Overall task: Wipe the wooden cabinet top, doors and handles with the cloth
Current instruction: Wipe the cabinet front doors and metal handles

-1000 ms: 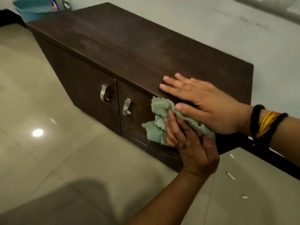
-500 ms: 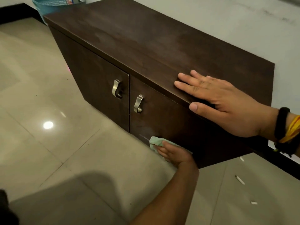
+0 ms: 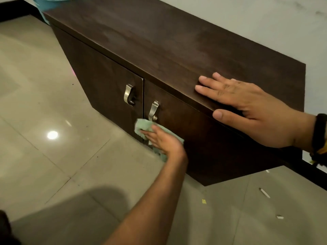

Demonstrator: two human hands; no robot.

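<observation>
- Cloth (image 3: pixel 143 126), pale green and crumpled, lies flat against the lower part of the right-hand cabinet door (image 3: pixel 191 128), just below that door's handle and at the seam between the two doors.
- The left hand (image 3: pixel 163 141) presses the cloth to the door with fingers stretched out over it, not curled round it; the forearm reaches in from the near edge.
- Small scraps of litter (image 3: pixel 264 192) lie on the pale floor tiles (image 3: pixel 53 165) near the cabinet's right corner, and a ceiling light shows as a bright spot on the tiles to the left.
- The right door handle (image 3: pixel 153 110) and left door handle (image 3: pixel 129 94) are curved silver metal, one on each side of the seam.
- The right hand (image 3: pixel 251 110) rests flat on the near right edge of the cabinet top (image 3: pixel 159 41), fingers spread and straight, thumb hanging over the front edge; dark bands circle the wrist.
- The dark wooden cabinet stands against a light wall (image 3: pixel 247 18).
- A teal basket (image 3: pixel 42 4) sits beyond the far left end.
</observation>
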